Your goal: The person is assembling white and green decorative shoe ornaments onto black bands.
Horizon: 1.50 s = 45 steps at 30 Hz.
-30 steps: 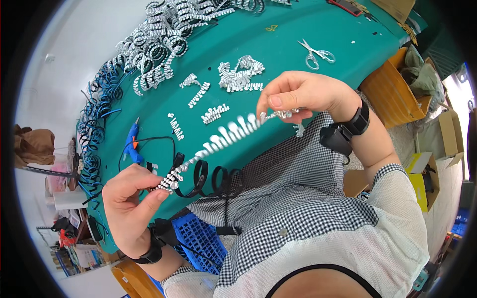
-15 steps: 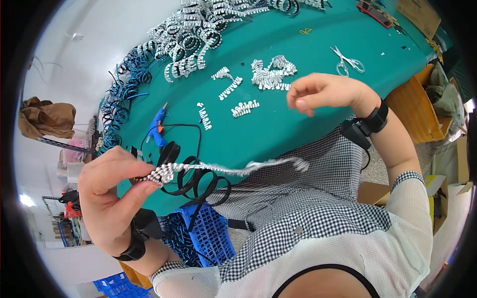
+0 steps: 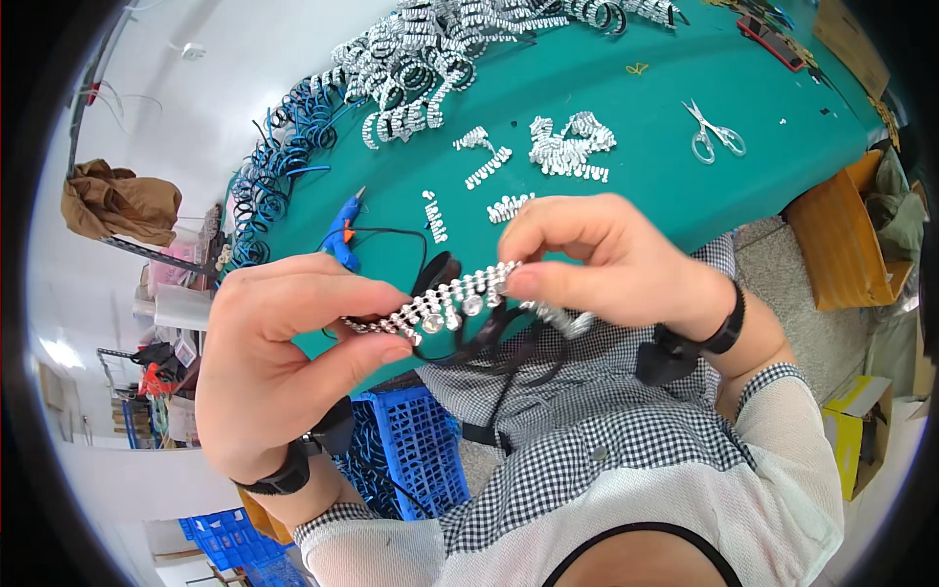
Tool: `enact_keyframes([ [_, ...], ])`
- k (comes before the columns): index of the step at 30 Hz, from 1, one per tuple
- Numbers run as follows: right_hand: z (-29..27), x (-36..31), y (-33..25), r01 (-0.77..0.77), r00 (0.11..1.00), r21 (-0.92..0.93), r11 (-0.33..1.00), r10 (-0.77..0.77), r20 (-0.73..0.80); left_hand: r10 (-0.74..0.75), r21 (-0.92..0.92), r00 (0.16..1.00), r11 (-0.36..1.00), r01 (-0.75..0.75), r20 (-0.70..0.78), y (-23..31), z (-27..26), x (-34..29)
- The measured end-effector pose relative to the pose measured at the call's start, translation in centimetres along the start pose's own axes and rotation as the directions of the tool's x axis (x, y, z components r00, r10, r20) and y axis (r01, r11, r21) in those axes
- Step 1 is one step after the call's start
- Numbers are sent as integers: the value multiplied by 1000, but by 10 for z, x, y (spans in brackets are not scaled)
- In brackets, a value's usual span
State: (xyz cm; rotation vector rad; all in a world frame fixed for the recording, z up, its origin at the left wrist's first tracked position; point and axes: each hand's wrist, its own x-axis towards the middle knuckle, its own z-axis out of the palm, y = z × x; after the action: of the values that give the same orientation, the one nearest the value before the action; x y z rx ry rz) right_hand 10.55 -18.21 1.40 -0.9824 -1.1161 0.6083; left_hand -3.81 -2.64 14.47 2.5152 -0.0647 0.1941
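Both hands grip one rhinestone trim strip [image 3: 445,303], held in the air at chest level, above the near edge of the green bench [image 3: 626,88]. Left hand [image 3: 279,362] pinches the strip's left end between thumb and fingers; right hand [image 3: 597,259] is closed on the other end, fingertips curled over it. Black headband [image 3: 489,338] hangs just under the strip, touching it, loops drooping toward the checked shirt.

Doing this well, my read: keep the strip taut and flat along the band, stones facing up, pinch on the backing rather than on the stones, and work along from one end so it doesn't twist.

Room: bench edge runs just behind the hands. Blue glue gun [image 3: 340,227] with its black cord sits near the left hand, so watch for a cord snag. Short cut trim pieces [image 3: 565,147] lie mid-bench, scissors [image 3: 714,132] well to the right, finished piles [image 3: 421,68] at the far side. Blue crate [image 3: 416,455] sits below, under the left wrist.
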Motion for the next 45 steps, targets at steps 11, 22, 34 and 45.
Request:
enact_keyframes([
  [11,-8,-14,-46,-193,980,-369,909,201,-18,-50,-139,999,989,51,10,-33,24,-7],
  [22,5,-30,-62,103,993,-560,822,-49,110,27,-299,1000,954,-30,-14,-42,33,-8],
  [34,-7,-23,-46,-90,996,-415,905,75,-54,101,-491,995,867,-80,17,-51,39,-9],
  [45,-16,-18,-24,26,1000,-389,921,-19,21,121,-586,993,804,-99,-3,-61,51,-5],
])
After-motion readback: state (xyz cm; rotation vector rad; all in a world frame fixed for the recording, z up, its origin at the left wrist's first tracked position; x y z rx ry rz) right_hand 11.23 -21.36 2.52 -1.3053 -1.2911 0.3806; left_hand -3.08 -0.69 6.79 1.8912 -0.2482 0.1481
